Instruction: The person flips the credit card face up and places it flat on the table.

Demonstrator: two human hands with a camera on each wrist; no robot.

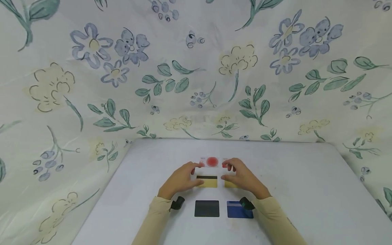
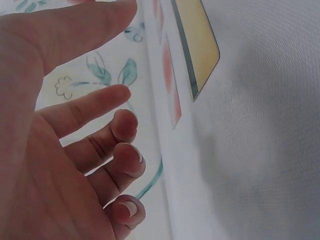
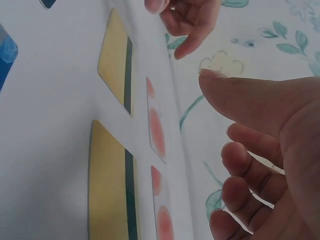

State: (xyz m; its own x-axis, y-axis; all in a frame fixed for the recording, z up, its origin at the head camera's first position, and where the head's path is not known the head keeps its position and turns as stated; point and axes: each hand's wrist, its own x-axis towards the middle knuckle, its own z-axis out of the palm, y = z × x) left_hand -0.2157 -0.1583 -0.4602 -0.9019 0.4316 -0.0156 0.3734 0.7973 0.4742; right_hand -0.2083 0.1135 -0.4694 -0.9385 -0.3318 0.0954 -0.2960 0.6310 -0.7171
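At lower centre, the left hand and right hand, relaxed and empty, could skew the yellow cards if either brushes low.

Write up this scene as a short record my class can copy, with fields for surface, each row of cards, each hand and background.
Surface: white table
Farthest row: two red-and-white cards
Middle row: two gold cards, dark-striped
Nearest row: dark card left, blue card right
Left hand: holding nothing
Right hand: holding nothing, partly hiding the right gold card in the head view
Background: floral sheet
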